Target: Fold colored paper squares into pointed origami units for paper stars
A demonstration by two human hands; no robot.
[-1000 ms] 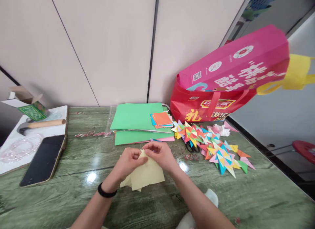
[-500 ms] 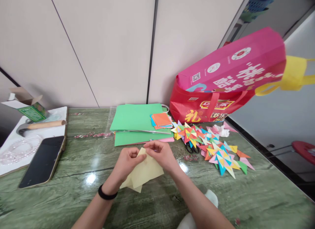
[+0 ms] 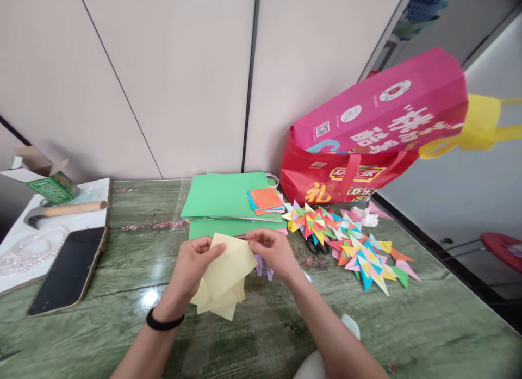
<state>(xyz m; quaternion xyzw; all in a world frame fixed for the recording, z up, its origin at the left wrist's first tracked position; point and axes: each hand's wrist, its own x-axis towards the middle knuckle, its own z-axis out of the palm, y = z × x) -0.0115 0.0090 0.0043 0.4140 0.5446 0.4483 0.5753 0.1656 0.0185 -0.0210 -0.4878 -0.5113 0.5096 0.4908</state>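
I see a phone (image 3: 67,271), a wooden-handled tool (image 3: 75,209) and an open box (image 3: 53,190) at left, a red bag (image 3: 299,175) at right.

Where my left grip (image 3: 194,262) presses the pale yellow square paper sheets (image 3: 228,267), their overlap hides how many there are. I cannot tell whether my right grip (image 3: 274,254) touches their edge; just below it, the purple folded paper pieces (image 3: 269,272) are partly covered. To its right, black looped handles (image 3: 314,251) vanish under the multicoloured folded-paper stars (image 3: 365,259). Farther right, the picture's edge cuts off a yellow strap (image 3: 483,123) and a round red seat (image 3: 499,246). Nearer me, my right forearm (image 3: 330,327) hides part of something smooth and white (image 3: 352,327).
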